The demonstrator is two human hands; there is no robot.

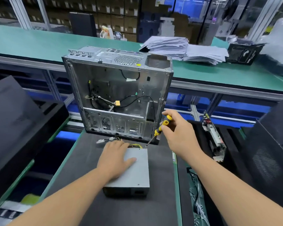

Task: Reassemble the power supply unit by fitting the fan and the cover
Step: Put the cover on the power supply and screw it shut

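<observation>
A grey metal power supply unit (138, 173) lies flat on a black mat, its cover on top. A bundle of yellow and black wires (135, 145) leaves its far end. My left hand (115, 158) presses flat on the cover with straight fingers. My right hand (178, 132) grips a yellow and black screwdriver (160, 128). The screwdriver's tip touches the far right corner of the cover. The fan is not visible.
An open, mostly bare computer case (119, 93) stands upright just behind the unit. Black foam trays (20, 121) flank the mat on the left and right. A circuit assembly (213, 136) leans at the right. Paper stacks (183, 48) lie on the green bench behind.
</observation>
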